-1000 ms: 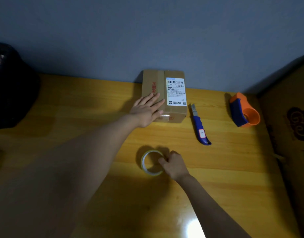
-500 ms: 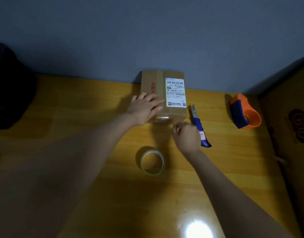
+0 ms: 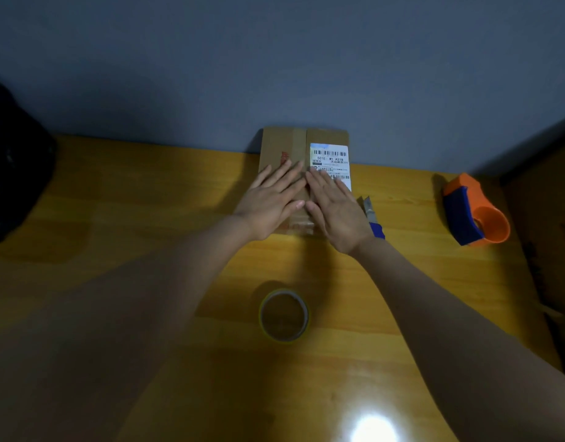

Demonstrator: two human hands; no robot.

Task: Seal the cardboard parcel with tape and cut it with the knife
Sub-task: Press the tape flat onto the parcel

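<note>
A small cardboard parcel [image 3: 282,143] with a white shipping label lies against the back wall, a strip of tape running down its middle. My left hand [image 3: 268,202] rests flat on the parcel's left half, fingers spread. My right hand [image 3: 337,212] lies flat on its right half, covering the lower part of the label. A roll of clear tape [image 3: 283,315] lies flat on the table nearer to me, untouched. The blue-handled knife [image 3: 372,216] lies just right of the parcel, partly hidden behind my right wrist.
An orange and blue tape dispenser [image 3: 474,215] stands at the right on the yellow wooden table [image 3: 147,218]. A dark bag [image 3: 13,173] sits at the far left edge. A brown cardboard panel [image 3: 549,218] rises along the right side.
My right hand left the tape roll, passed near the knife and now lies flat on the parcel beside my left hand. The left hand shifted slightly on the box.
</note>
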